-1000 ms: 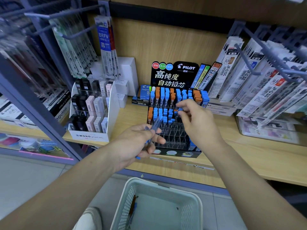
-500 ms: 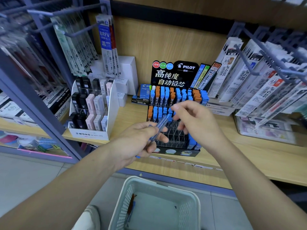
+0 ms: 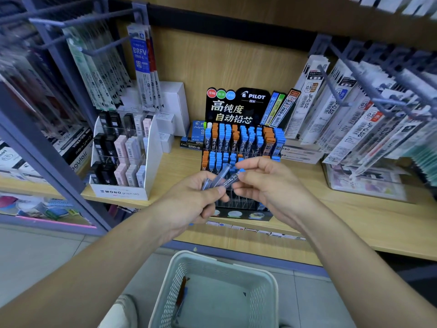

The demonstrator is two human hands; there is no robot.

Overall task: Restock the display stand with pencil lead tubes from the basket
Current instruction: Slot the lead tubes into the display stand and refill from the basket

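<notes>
Head view. Left hand (image 3: 189,202): fingers and thumb curled round a small bunch of pencil lead tubes (image 3: 218,177), held just in front of the display stand (image 3: 237,107), over its open front grid. Right hand (image 3: 269,185): thumb and forefinger pinch the blue-capped end of one tube (image 3: 233,179) of that bunch. Stand's rear rows hold blue and orange caps; it sits on the wooden shelf (image 3: 354,221). Basket (image 3: 212,259) below the shelf edge; loose tubes (image 3: 182,292) lie by its left wall

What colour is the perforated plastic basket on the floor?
The perforated plastic basket is pale mint green, seen best in the head view.
</notes>
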